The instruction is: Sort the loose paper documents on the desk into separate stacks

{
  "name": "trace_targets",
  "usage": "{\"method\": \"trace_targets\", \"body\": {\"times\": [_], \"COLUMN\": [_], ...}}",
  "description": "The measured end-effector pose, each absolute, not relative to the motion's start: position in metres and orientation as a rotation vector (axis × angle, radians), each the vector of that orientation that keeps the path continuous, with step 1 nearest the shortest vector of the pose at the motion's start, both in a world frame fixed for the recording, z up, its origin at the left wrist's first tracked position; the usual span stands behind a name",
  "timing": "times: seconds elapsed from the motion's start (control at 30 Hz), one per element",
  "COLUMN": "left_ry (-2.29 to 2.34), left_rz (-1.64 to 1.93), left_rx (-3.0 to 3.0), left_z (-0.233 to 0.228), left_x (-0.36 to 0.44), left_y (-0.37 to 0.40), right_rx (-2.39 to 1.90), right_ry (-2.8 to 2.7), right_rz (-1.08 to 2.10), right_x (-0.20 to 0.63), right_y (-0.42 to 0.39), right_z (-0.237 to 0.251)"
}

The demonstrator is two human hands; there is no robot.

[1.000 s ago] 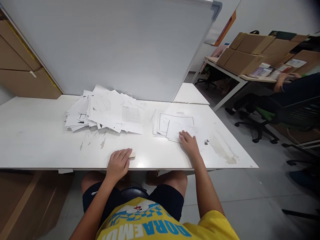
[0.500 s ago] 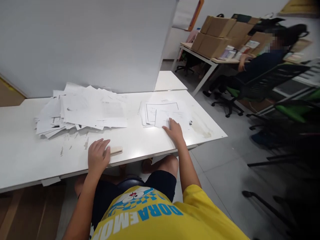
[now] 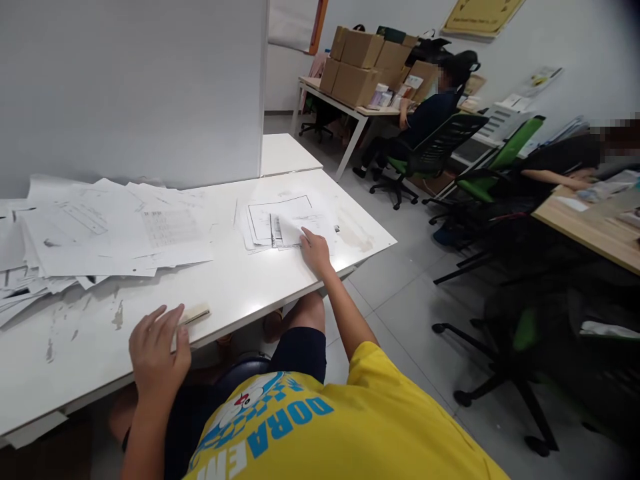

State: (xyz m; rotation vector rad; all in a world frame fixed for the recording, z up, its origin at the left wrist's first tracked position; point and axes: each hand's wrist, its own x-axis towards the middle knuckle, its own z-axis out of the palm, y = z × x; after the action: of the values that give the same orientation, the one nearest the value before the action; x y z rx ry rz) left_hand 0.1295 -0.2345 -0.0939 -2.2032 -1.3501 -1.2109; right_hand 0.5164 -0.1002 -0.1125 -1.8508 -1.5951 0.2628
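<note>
My right hand [image 3: 316, 253] is at the front edge of a small group of papers, fingers closed on a sheet of paper [image 3: 293, 230]. That sheet curls up on its left side, and printed paper [image 3: 275, 230] shows beneath it. Under the group lies a page with a black printed frame [image 3: 257, 217]. My left hand [image 3: 159, 350] hovers over the table's front edge, fingers apart and holding nothing. Just beyond its fingertips lies a small beige, flat object with a dark slit [image 3: 197, 313], partly hidden by the hand.
A large messy pile of printed sheets [image 3: 125, 230] covers the left of the white table [image 3: 235, 287]. A grey partition [image 3: 130, 87] rises behind. To the right are office chairs [image 3: 425, 157], cardboard boxes [image 3: 355, 67] on another desk, and two seated people.
The view has swung to the right, bringing a second person into sight. My right hand has lifted the sheet's edge, uncovering print below. My left hand stays near the beige object.
</note>
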Motion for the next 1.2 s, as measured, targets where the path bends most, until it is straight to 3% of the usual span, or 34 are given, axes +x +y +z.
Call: {"method": "trace_targets", "body": {"times": [0.17, 0.3, 0.5, 0.87, 1.03, 1.2], "left_ry": [-1.206, -1.620, -1.860, -1.950, -1.883, -1.712], "left_rz": [-1.073, -0.669, -0.344, -0.431, -0.574, -0.770], "left_rx": [-2.452, -2.385, -2.435, -2.435, -2.410, -2.303], "left_z": [-0.066, -0.075, -0.099, -0.096, -0.112, -0.137], "left_x": [0.175, 0.163, 0.122, 0.132, 0.129, 0.125], "left_y": [-0.243, -0.237, -0.232, -0.234, -0.233, -0.233], "right_rx": [-1.545, -1.440, -1.327, -1.374, -1.262, -1.308], "right_ry": [-1.411, -1.679, -2.328, -2.196, -2.367, -2.368], "right_rz": [0.438, 0.619, 0.229, 0.131, -0.041, -0.008], "right_x": [0.479, 0.430, 0.384, 0.375, 0.373, 0.385], "right_y": [-0.160, -0.213, -0.247, -0.246, -0.246, -0.251], "right_z": [-0.102, -0.120, -0.150, -0.155, -0.157, -0.160]}}
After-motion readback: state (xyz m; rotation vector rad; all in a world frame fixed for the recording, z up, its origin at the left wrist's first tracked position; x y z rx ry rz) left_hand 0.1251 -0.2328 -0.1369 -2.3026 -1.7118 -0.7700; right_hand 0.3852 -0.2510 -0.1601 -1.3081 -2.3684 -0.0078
